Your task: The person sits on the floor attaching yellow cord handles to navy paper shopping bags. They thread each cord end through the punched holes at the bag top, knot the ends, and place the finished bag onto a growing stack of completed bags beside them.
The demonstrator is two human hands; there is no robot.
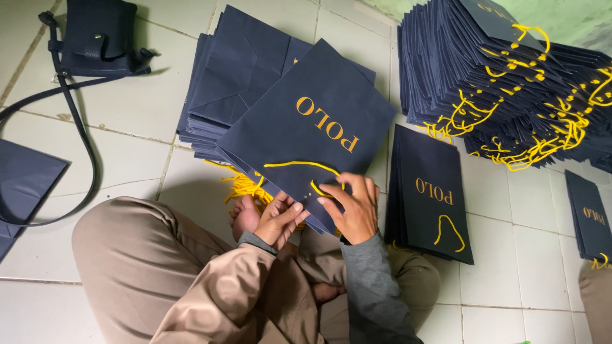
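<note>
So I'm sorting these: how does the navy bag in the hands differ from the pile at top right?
The held bag is single, tilted, one yellow cord half fitted; the big pile is many, stacked flat, cords hanging out. Both are navy paper.

Our paper bag (pixel 306 134) lies on a bag pile (pixel 229 76); finished stack (pixel 510 83) right, satchel (pixel 99 35) left.

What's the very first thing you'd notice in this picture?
The flat navy paper bag with gold lettering, held mid-frame by the left hand and right hand, which fingers its yellow cord handle. At top right, a tall stack of navy bags bristles with yellow cords.
</note>
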